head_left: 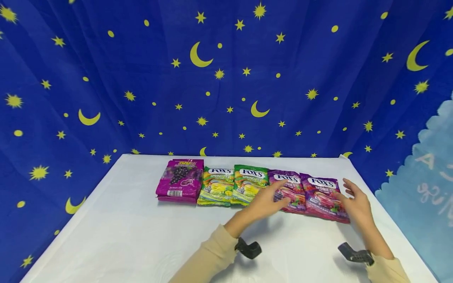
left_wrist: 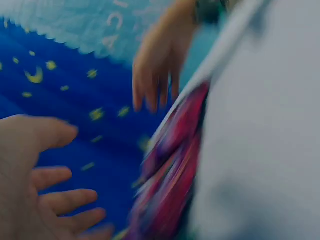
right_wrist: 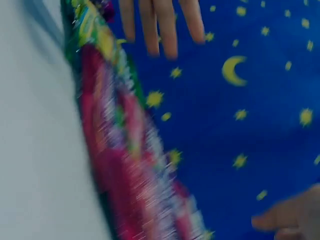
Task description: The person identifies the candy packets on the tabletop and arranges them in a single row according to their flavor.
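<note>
Five-in-a-row is not counted here; several candy bags lie side by side on the white table. My left hand (head_left: 266, 201) hovers over the purple Fox's Berries bag (head_left: 294, 203) second from the right, its fingers spread and holding nothing. Beside the rightmost Fox's Berries bag (head_left: 323, 196) is my right hand (head_left: 358, 205), fingers loosely bent and likewise without anything in them. Two green-and-yellow Fox's Spring Tea bags (head_left: 216, 186) sit left of the berry ones. In the left wrist view, the left hand's fingers (left_wrist: 70, 202) are apart from the blurred bags.
At the row's left end lies a magenta grape candy bag (head_left: 184, 177). The white table (head_left: 124, 236) meets a blue curtain (head_left: 159, 78) with yellow stars and moons behind it. A light-blue panel (head_left: 424, 177) hangs at the right.
</note>
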